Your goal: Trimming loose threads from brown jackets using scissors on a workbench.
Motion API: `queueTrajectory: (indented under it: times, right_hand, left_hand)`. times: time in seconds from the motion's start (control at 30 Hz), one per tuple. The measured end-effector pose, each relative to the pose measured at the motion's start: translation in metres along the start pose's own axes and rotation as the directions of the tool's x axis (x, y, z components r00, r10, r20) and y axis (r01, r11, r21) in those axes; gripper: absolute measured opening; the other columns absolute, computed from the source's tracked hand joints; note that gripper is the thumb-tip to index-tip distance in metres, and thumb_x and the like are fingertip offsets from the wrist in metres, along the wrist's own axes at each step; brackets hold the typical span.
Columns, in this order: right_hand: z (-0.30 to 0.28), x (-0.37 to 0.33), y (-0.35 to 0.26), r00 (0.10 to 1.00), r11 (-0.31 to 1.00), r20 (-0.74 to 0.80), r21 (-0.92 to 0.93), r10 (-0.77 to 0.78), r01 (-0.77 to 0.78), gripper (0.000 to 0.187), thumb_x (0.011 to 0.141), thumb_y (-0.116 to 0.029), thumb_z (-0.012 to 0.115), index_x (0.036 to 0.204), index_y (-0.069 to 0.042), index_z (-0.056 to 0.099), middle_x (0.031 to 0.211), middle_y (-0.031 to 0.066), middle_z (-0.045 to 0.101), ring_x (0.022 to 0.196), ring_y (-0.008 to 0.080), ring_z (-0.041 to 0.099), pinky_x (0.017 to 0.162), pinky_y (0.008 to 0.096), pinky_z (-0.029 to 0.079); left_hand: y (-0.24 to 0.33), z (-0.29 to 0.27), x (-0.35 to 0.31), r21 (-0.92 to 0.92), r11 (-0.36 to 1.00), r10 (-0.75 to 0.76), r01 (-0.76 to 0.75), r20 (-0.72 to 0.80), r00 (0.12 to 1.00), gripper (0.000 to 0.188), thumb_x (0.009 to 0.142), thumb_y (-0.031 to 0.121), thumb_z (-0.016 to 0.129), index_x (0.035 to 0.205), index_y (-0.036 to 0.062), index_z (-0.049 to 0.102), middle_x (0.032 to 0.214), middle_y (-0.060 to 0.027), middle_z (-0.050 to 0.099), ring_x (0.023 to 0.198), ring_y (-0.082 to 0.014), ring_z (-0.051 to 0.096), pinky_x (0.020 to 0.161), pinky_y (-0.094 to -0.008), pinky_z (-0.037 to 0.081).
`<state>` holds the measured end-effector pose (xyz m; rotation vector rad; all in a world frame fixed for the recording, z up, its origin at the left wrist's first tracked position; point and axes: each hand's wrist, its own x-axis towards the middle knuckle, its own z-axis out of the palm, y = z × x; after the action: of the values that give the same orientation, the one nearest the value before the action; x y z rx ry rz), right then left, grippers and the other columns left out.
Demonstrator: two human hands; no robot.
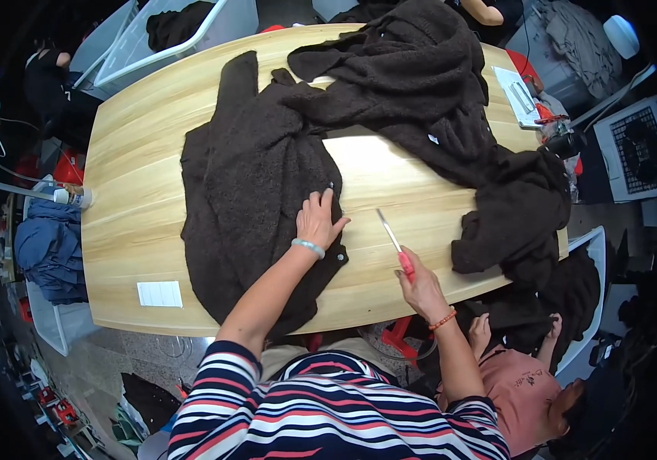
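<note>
A dark brown fuzzy cardigan lies spread on the wooden table in front of me, with small shiny buttons along its right edge. My left hand rests on that edge, palm down with its fingers apart, the fingertips close to a button. Another button shows lower on the same edge. To the right, just above the tabletop, my right hand is closed around the red handle of a pair of scissors. Their slim metal blades point away from me, apart from the cardigan.
More dark brown garments are heaped across the far side and right end of the table. A white paper lies near left; a clipboard sits far right. Beside me at right, a co-worker in pink handles dark cloth.
</note>
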<state>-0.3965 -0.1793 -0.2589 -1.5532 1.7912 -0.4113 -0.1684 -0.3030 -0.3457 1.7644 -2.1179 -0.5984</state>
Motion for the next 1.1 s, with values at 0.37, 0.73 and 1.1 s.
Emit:
queueTrajectory:
  times: [0.37,0.73,1.1]
  right_hand:
    - [0.005,0.004,-0.017,0.975,0.996,0.208,-0.008,-0.084,0.087,0.047,0.091,-0.020,0.061,0.135,-0.011,0.046,0.091,0.0278,0.065,0.088,0.0467,0.062,0.076,0.0503,0.050]
    - [0.002,0.021,-0.051,0.901,0.978,0.429,-0.146,-0.071,0.147,0.041,0.091,-0.026,0.059,0.128,-0.009,0.052,0.091,0.0248,0.067,0.086,0.0446,0.064,0.080,0.0529,0.050]
    - [0.009,0.038,-0.050,0.885,0.962,0.452,-0.174,-0.112,0.211,0.036,0.090,-0.025,0.059,0.121,-0.007,0.057,0.089,0.0239,0.068,0.085,0.0423,0.065,0.078,0.0507,0.050]
  left_hand:
    - [-0.084,0.039,-0.015,-0.905,0.171,-0.310,0.389,0.326,0.893,0.015,0.086,0.003,0.063,0.100,0.0074,0.065,0.084,0.0020,0.064,0.074,-0.0094,0.062,0.067,-0.0267,0.051]
    - [-0.103,0.081,-0.021,-0.943,0.232,-0.347,0.240,0.150,0.926,0.018,0.089,0.002,0.048,0.101,0.0032,0.062,0.088,0.0029,0.060,0.080,-0.0052,0.052,0.076,-0.0208,0.044]
    - [-0.086,0.066,-0.021,-0.876,0.449,-0.334,0.177,0.020,0.942,0.028,0.095,0.018,0.060,0.112,-0.0035,0.063,0.095,-0.0015,0.066,0.088,-0.0096,0.058,0.082,-0.0253,0.046]
